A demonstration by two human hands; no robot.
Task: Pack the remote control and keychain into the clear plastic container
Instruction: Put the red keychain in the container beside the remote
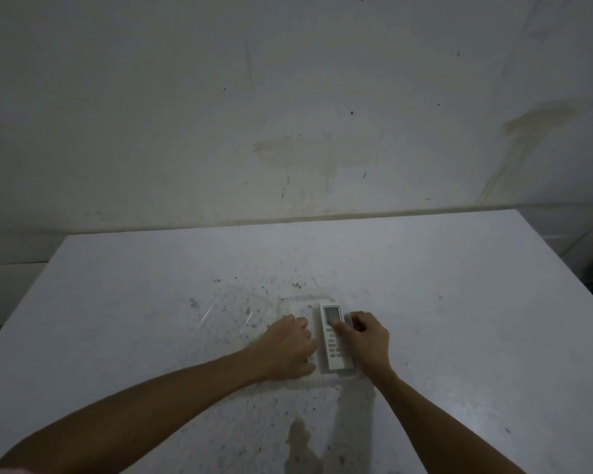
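Note:
A white remote control (336,350) with a small grey screen lies lengthwise in the right part of a clear plastic container (305,299) on the white table. My right hand (370,343) grips the remote, with the thumb across its upper buttons and the fingers along its right edge. My left hand (288,347) rests with curled fingers on the container's left part, right beside the remote. Whatever is under that hand is hidden. No keychain shows anywhere.
A clear flat lid or flap (226,313) lies to the container's left and shows only as faint glints. The white table (459,302) is speckled and stained, with a darker stain (302,439) near me. A marked wall stands behind it.

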